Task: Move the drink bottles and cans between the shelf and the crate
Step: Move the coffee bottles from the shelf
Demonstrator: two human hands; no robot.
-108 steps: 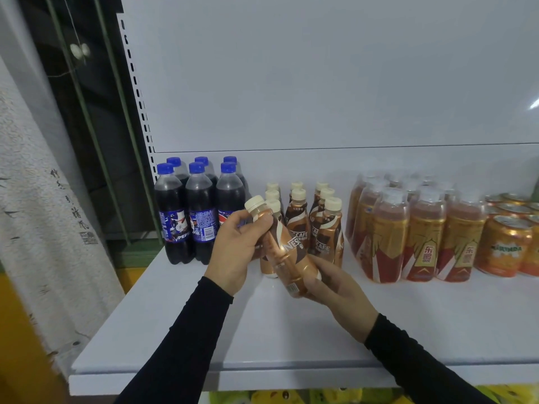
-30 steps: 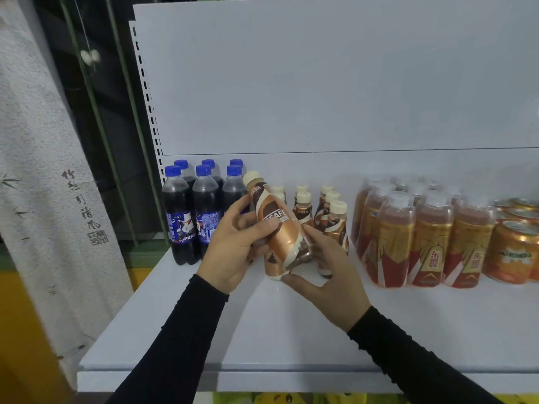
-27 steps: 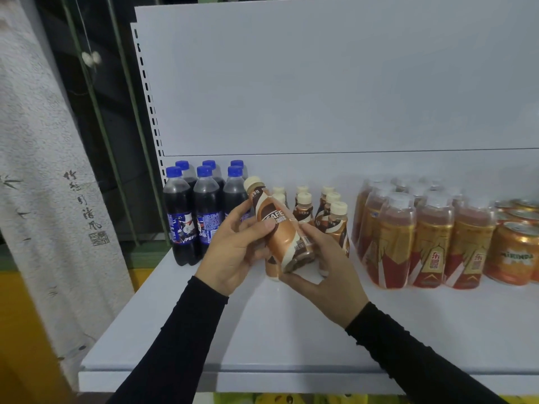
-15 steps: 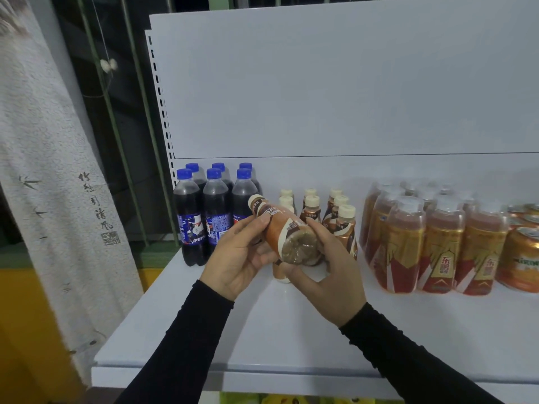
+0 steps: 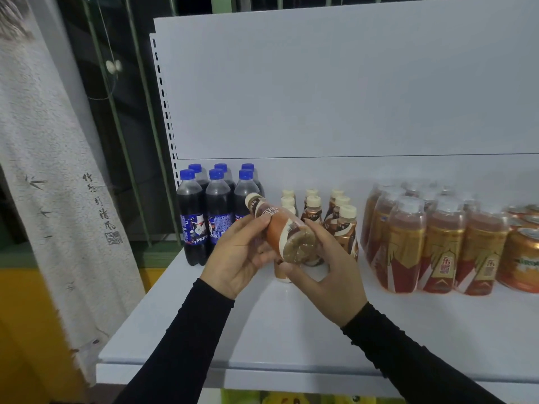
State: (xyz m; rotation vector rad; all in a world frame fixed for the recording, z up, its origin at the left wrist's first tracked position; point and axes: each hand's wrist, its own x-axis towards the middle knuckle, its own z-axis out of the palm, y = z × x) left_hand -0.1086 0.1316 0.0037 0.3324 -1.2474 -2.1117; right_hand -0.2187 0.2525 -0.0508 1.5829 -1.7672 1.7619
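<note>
Coffee bottle (image 5: 284, 228): held in the air above the shelf (image 5: 291, 325), tipped nearly flat, its cream cap pointing up and to the left toward the back panel, its round base turned toward the camera. Brown and cream label, partly readable.

Left hand (image 5: 239, 255): fingers curled round the upper body of the coffee bottle, thumb lying over the label. Right hand (image 5: 323, 275): fingers and thumb curled round the base end from the right and below. Both hands grip the same bottle. Black sleeves cover both forearms.

Directly behind the hands, a group of matching coffee bottles (image 5: 338, 220) stands upright on the shelf in short rows, cream caps up; one is partly hidden below the hands.

To the left, six cola bottles (image 5: 217, 211) with blue caps stand upright in two rows, near the shelf's perforated upright.

To the right, a shrink-wrapped pack of amber bottles (image 5: 431, 243) stands upright, and just beside it orange cans (image 5: 522, 258) reach the frame edge.

A pale hanging cloth (image 5: 55, 185) with dark characters occupies the far left.
</note>
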